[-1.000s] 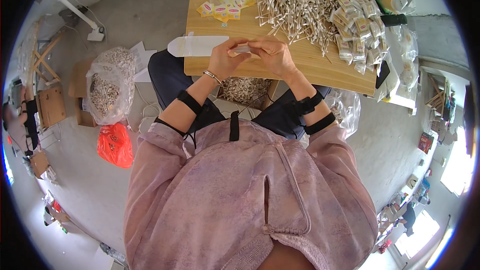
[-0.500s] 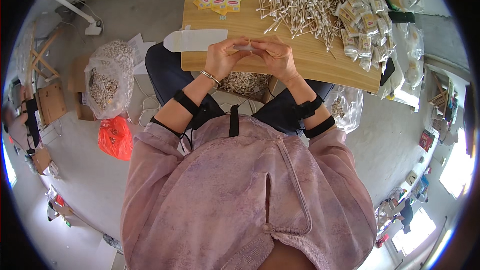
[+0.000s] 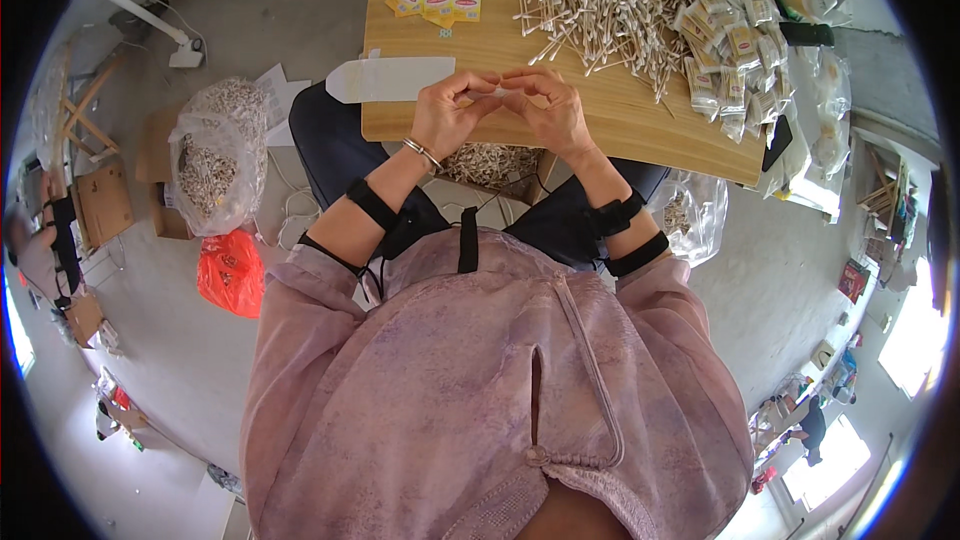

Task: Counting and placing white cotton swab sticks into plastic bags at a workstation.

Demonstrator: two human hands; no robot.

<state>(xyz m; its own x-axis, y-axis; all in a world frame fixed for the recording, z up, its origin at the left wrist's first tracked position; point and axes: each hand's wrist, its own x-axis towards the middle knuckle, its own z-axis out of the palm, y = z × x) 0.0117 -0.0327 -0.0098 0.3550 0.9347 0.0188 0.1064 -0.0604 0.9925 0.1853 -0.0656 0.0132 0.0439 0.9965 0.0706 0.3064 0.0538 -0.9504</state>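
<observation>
At the table's near edge my left hand [image 3: 450, 112] and my right hand [image 3: 556, 116] meet, fingertips pinched together. Between them is a small clear plastic bag [image 3: 501, 92], mostly hidden by the fingers; whether anything is inside cannot be seen. A white paper strip [image 3: 400, 80] with a pointed end lies just left of my left hand. Beyond the hands, a big loose heap of cotton swabs [image 3: 610, 0] covers the far part of the table. Filled swab packets [image 3: 725, 50] are piled to its right. Several yellow-and-white cards [image 3: 438, 6] lie at the far left.
Under the wooden table [image 3: 640, 125] edge, a box of swabs [image 3: 490, 165] sits between my knees. On the floor at left stand a clear sack of swabs [image 3: 212, 165] and a red plastic bag [image 3: 230, 275]. Another clear bag [image 3: 705, 220] hangs low at right.
My fingertips have shifted slightly, and the fingers of both hands now arch over the small bag, so less of it shows. The things on the table look the same.
</observation>
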